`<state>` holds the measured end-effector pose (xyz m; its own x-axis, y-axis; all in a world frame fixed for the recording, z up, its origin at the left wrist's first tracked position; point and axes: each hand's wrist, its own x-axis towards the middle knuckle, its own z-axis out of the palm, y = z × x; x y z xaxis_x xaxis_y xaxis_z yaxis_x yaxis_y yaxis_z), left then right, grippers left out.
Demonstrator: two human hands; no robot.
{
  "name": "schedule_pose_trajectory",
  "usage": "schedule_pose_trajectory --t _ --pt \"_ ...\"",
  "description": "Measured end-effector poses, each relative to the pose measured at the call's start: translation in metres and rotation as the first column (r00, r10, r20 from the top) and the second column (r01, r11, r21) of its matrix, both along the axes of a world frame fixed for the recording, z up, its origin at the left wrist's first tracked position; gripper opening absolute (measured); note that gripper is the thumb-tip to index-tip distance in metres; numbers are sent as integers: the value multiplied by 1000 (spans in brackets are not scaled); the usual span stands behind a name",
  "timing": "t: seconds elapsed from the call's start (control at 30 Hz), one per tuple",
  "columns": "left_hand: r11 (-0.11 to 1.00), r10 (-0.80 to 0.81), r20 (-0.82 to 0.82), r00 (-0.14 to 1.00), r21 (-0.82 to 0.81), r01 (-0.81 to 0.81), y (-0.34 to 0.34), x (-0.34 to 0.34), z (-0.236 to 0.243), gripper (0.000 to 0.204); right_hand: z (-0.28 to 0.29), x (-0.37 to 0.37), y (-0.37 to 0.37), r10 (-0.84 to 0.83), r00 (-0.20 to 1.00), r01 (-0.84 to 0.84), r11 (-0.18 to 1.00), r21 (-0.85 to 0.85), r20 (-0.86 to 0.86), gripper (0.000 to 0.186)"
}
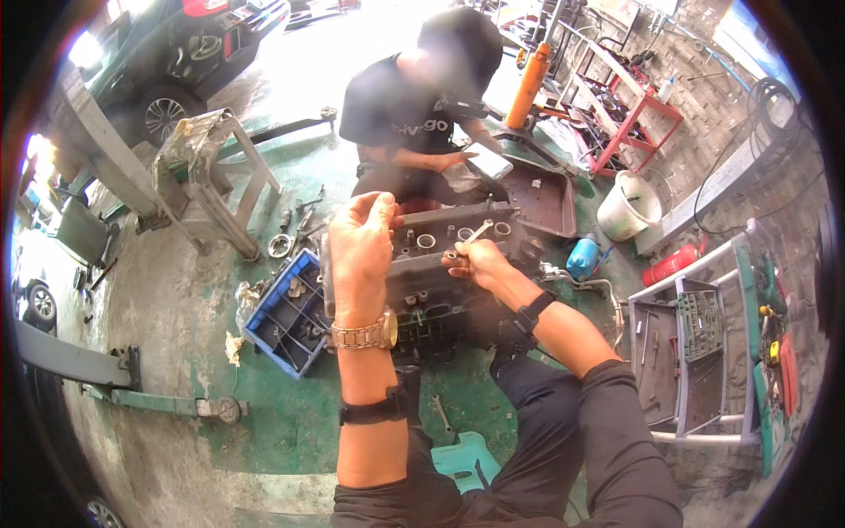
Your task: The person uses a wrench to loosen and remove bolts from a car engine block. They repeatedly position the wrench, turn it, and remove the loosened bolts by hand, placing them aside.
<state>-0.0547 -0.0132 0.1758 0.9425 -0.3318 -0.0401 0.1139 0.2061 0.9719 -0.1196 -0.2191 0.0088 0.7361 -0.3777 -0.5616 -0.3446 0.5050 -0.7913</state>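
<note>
Green-painted concrete floor (290, 414), stained and littered with loose parts, spreads under a workshop scene with a dark car (176, 53) parked at the far left and a red shelf rack (629, 123) against the brick wall on the right. A co-worker in a black shirt (400, 110) crouches opposite, bent over a maroon tray (546, 198). Between the two people sits a dark engine cylinder head (440, 282), its long axis running left to right across the view, with round ports along its top. A blue plastic crate (286, 312) of small parts lies just beside it on the left, and a grey tool trolley (682, 352) stands well apart to the right. The left hand (361, 242), wearing a metal wristwatch, rests on the near left part of the casting with its fingers curled loosely and thumb raised; it grasps nothing that shows. The right hand (480, 260) is pinched around the near end of a small silvery wrench (475, 233), whose shaft points away and slightly right, toward the ports at the far edge. The right hand is plainly the nearer one to that tool.
</note>
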Motion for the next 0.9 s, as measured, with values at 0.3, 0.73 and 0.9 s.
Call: schedule_pose_trajectory --t 0.3,0.73,0.9 --pt "999 13 -4 1000 34 -12 2 2 1 22 -3 32 6 -124 991 122 991 55 40 15" --pt "1000 17 -18 1000 14 -17 1 1 3 21 8 -7 -9 -47 992 40 998 -58 -119 15" --pt "1000 21 -10 1000 14 -21 2 3 1 20 19 -39 -18 -69 991 44 977 -208 -117 9"
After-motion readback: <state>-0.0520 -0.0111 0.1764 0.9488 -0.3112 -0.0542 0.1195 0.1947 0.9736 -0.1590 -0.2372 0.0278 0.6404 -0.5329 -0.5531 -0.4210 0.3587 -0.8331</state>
